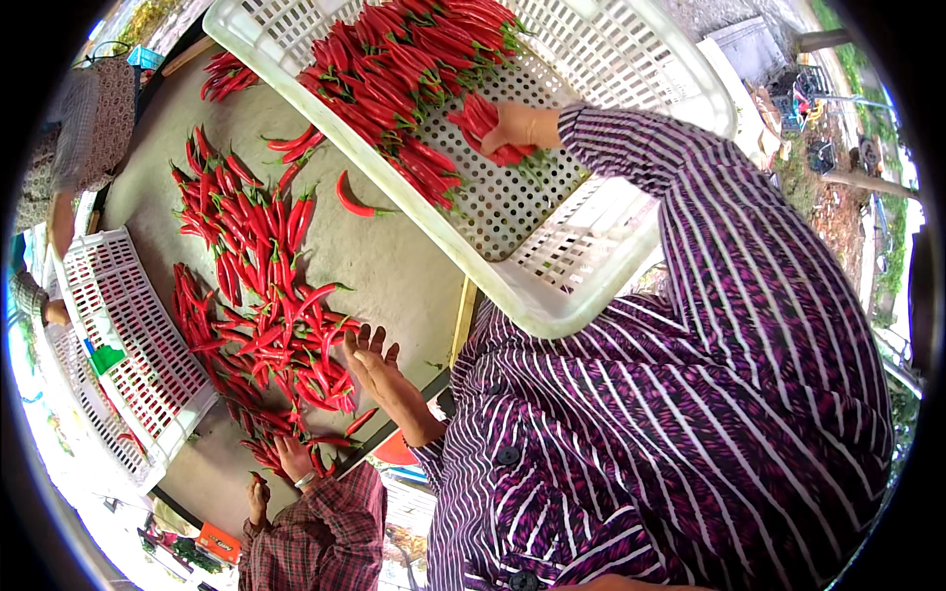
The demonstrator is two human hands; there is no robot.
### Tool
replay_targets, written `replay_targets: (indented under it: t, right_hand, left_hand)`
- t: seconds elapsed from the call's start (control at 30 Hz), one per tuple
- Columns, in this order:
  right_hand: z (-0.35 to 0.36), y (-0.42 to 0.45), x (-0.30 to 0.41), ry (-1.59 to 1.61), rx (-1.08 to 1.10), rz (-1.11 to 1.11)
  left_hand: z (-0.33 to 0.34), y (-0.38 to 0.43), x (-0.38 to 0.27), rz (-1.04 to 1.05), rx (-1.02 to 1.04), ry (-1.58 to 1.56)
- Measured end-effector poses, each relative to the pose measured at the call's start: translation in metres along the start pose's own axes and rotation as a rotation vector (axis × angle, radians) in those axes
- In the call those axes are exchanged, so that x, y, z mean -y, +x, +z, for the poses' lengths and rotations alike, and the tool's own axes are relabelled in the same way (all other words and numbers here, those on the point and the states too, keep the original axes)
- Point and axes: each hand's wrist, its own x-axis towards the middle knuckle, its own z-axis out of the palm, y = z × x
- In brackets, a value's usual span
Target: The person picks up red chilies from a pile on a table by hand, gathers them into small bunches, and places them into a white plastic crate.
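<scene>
My right hand (514, 129) holds a bunch of red chili peppers (473, 122), low inside a white perforated plastic basket (369, 173). Rows of red chilies (392, 66) with green stems lie beside it on the basket's floor. Below and left of the basket, my left hand (377, 369) is raised with its fingers apart, holding nothing. It is at the right edge of a loose heap of red chilies (259, 281) on a grey tabletop (399, 281). A single curved chili (355, 196) lies between the heap and the basket.
A co-worker in a checked shirt (318, 532) has one hand (293, 456) at the heap's lower end and the other (257, 499) nearby. White perforated baskets (137, 318) stand tilted at the left, by other people's arms (60, 221). A small chili bunch (225, 76) lies at the top left.
</scene>
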Motion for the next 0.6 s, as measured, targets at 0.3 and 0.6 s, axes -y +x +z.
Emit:
replay_targets:
  t: [0.3, 0.6]
  right_hand:
    - [0.044, 0.072, -0.04, -0.392, -0.32, -0.181]
    - [0.061, 0.063, 0.002, -0.577, -0.326, -0.003]
  left_hand:
    - [0.003, 0.003, -0.004, -0.034, 0.05, 0.012]
    - [0.004, 0.005, 0.005, -0.058, 0.114, -0.002]
